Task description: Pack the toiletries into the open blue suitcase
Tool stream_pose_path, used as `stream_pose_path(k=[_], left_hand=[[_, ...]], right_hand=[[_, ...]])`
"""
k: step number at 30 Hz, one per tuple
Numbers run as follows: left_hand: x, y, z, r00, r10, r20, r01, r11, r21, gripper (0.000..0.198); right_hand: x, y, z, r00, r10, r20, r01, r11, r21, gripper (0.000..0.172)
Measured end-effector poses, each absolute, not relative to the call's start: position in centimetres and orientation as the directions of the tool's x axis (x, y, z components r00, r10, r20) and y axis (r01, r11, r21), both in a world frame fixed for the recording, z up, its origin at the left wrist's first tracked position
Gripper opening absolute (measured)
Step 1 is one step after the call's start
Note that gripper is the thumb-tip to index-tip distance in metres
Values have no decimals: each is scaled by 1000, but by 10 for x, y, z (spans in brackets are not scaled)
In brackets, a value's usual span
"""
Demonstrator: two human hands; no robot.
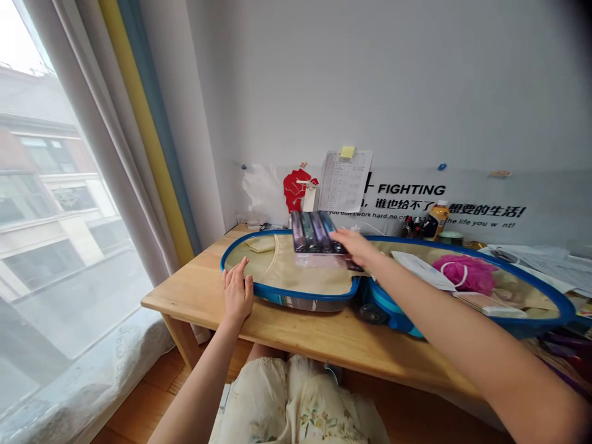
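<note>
On the wooden table lies an open suitcase with blue edges and a beige lining; its left half (319, 287) is the shallower one in front of me. My right hand (354, 246) grips a shiny wrapped multipack of dark purple and green packets (317, 232) by its right end, above that left half. The pack is slightly blurred, and I cannot tell what is inside. My left hand (238, 290) rests at the front left blue rim, fingers stretched out and holding nothing.
In the suitcase's right half lie a pink mesh bath puff (467, 273), a white packet (420, 269) and a flat pale pack (490, 304). An orange-labelled bottle (436, 221) stands behind it. Papers (346, 182) hang on the wall. Curtains (134, 123) and a window are at left.
</note>
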State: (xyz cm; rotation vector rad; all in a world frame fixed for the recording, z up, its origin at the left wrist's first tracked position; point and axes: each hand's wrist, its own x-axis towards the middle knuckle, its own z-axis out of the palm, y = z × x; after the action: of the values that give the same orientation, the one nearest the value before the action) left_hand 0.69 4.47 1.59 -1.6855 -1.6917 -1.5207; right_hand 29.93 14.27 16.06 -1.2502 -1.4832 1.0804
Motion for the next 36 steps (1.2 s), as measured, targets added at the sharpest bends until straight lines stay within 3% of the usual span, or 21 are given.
stream_pose_path(k=[7, 13, 20, 25, 28, 32, 36], left_hand=[[2, 53, 6, -266, 502, 823, 856, -270, 441, 56], [0, 50, 10, -284, 436, 854, 820, -350, 452, 58], [2, 47, 16, -271, 460, 846, 826, -341, 449, 54], [4, 47, 15, -264, 469, 843, 834, -329, 444, 54], [6, 47, 15, -258, 490, 833, 847, -300, 439, 54], [7, 46, 14, -244, 520, 819, 852, -288, 437, 53], [7, 45, 14, -236, 535, 811, 861, -272, 430, 52]], right_hand=[[199, 141, 128, -194, 979, -60, 359, 14, -933, 30], [165, 145, 114, -196, 976, -91, 492, 18, -870, 41], [151, 153, 103, -304, 949, -89, 600, 118, -791, 39], [179, 177, 130, -481, 872, -94, 649, 282, -707, 33], [193, 195, 150, -598, 797, -85, 656, 425, -624, 30], [183, 213, 163, -663, 744, -84, 700, 578, -419, 25], [157, 224, 159, -659, 752, 32, 731, 650, -210, 36]])
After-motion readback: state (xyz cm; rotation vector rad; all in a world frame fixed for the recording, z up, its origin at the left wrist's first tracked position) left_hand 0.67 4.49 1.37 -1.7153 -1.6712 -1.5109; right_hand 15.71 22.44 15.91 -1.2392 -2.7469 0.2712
